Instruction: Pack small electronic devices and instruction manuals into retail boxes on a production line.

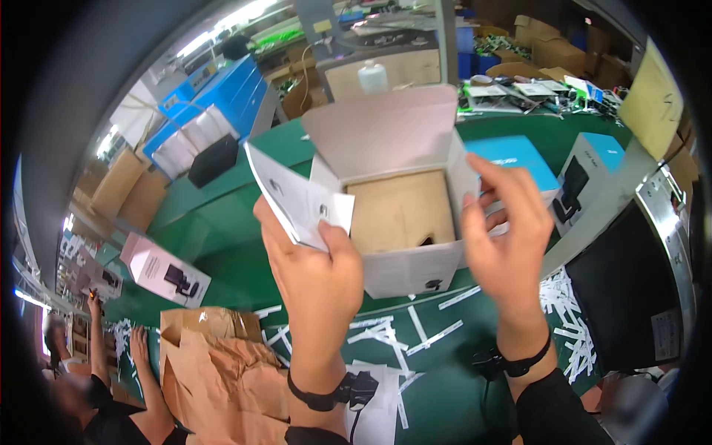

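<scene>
In front of me an open white box stands with its lid flap raised at the back. A brown cardboard insert fills its inside, with a small dark hole near the front. My left hand grips a folded white leaflet between thumb and fingers, at the box's left edge. At the right side wall is my right hand, fingers bent around the side flap with the thumb inside the rim. Both wrists wear black straps with a small device and a cable.
Crumpled brown paper lies at the lower left. White paper strips are scattered on the green table. Blue-and-white boxes stand right, another printed box left. A dark monitor is at right; a co-worker's arm reaches in lower left.
</scene>
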Available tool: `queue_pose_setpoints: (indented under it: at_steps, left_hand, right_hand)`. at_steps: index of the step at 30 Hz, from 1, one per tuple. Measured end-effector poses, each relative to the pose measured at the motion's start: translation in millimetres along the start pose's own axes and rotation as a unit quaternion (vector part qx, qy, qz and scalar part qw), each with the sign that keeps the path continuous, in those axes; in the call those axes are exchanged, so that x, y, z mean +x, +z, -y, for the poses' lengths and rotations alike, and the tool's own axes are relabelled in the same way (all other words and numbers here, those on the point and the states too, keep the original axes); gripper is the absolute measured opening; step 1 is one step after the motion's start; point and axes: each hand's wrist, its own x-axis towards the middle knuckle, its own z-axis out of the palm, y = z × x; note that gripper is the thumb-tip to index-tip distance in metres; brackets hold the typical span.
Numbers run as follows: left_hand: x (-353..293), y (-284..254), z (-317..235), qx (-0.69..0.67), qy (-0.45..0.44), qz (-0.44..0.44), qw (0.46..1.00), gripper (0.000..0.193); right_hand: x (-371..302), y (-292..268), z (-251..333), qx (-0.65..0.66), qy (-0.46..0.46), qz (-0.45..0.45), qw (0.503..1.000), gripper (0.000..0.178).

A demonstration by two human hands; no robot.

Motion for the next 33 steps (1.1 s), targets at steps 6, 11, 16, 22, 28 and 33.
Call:
queue_pose_setpoints:
  at_steps: [6,11,16,22,28,33]
  left_hand:
    - [8.0,22.1,28.1,-0.008,0.09,0.089,0.992,0.077]
    - [4.7,15.9,15.3,-0.382,-0.052,-0.041,0.922,0.095]
    - [11.8,33.0,-4.2,-0.113,0.142,-0.042,0.983,0.098]
    - [9.3,46.8,-7.3,0.056,0.186,0.014,0.981,0.082]
    - [14.1,28.7,37.8,0.089,0.224,0.0,0.97,0.039]
    - [5.0,55.1,-16.4,-0.031,0.266,-0.105,0.958,0.054]
  right_hand:
    - [0.8,1.3,-12.9,-0.019,-0.036,0.0,0.999,0.042]
    - [1.4,-1.1,-14.2,0.014,-0.049,0.006,0.999,0.043]
    - [3.0,3.2,-18.5,0.015,-0.058,-0.016,0.998,0.044]
    - [3.7,-19.0,-26.6,-0.009,-0.044,0.004,0.999,0.046]
    - [0.6,-4.9,-15.1,0.009,-0.043,0.0,0.999,0.047]
    - [-0.3,-15.5,-35.3,0.037,-0.028,-0.006,0.999,0.051]
